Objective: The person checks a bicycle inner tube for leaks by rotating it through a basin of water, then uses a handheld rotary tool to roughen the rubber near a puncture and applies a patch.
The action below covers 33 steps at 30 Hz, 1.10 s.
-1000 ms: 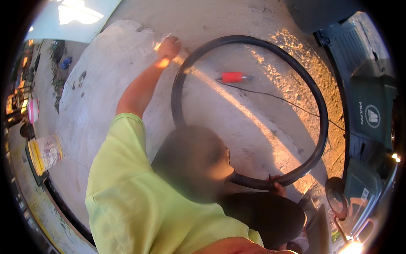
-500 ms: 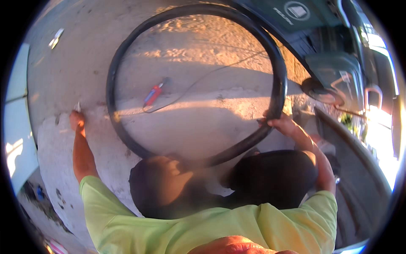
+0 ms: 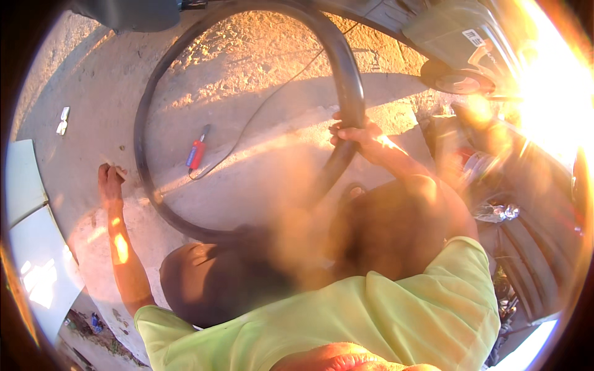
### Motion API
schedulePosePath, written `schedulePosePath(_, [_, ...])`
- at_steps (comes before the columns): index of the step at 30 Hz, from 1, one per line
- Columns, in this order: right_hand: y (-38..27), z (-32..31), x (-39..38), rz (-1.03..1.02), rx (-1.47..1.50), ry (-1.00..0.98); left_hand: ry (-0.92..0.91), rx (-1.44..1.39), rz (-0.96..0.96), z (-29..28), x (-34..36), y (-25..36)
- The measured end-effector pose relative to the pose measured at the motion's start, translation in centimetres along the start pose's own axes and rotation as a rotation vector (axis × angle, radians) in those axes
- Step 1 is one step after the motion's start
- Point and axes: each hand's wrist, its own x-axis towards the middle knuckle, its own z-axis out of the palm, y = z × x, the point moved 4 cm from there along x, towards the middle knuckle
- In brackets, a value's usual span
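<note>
A large black inner tube [image 3: 348, 68] forms a wide ring in front of me, its near side resting by my knees. My right hand [image 3: 364, 139] is wrapped round its right side, thumb across the top. Off to the left of the ring, my left hand [image 3: 110, 183] is low over the ground, fingers closed on a small pale piece [image 3: 121, 174] whose kind I cannot make out. Inside the ring lies a red-handled corded tool [image 3: 197, 153] with a dark tip. Its thin cord [image 3: 247, 120] runs up to the right, passing the tube's far right side.
Pale panels [image 3: 43, 247] stand at the left edge. A small white object [image 3: 63, 120] lies on the ground. A grey-green machine body [image 3: 458, 31] with a round wheel [image 3: 458, 77] is at the upper right. Shiny crumpled material [image 3: 495, 212] lies at right; sun glare hides much there.
The view has shifted, bringing strong glare at right. The tube's right side and my right hand appear further left and higher. My left hand still grips the pale piece, now at another angle.
</note>
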Motion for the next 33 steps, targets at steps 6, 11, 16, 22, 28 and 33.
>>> schedulePosePath(6, [-0.5, 0.0, 2.0, -0.065, -0.019, -0.139, -0.508, -0.35, -0.043, 10.3, -8.9, 18.4])
schedulePosePath(11, [0.9, 0.7, 4.2, -0.119, -0.021, -0.188, -0.718, -0.083, 0.014, 16.6, -17.2, 32.0])
schedulePosePath(16, [1.6, 0.2, 3.2, -0.112, -0.013, -0.176, -0.872, 0.278, -0.002, 24.0, -20.0, 36.3])
schedulePosePath(22, [2.0, -2.6, 1.9, -0.196, 0.119, -0.14, -0.938, 0.064, -0.023, 31.4, -22.3, 38.6])
schedulePosePath(28, [1.7, -4.3, 1.5, -0.163, 0.186, -0.144, -1.188, 0.037, -0.039, 33.4, -23.6, 36.2])
schedulePosePath(33, [1.1, -3.5, 1.2, -0.165, 0.24, -0.192, -1.082, 0.031, -0.025, 33.1, -22.7, 35.1])
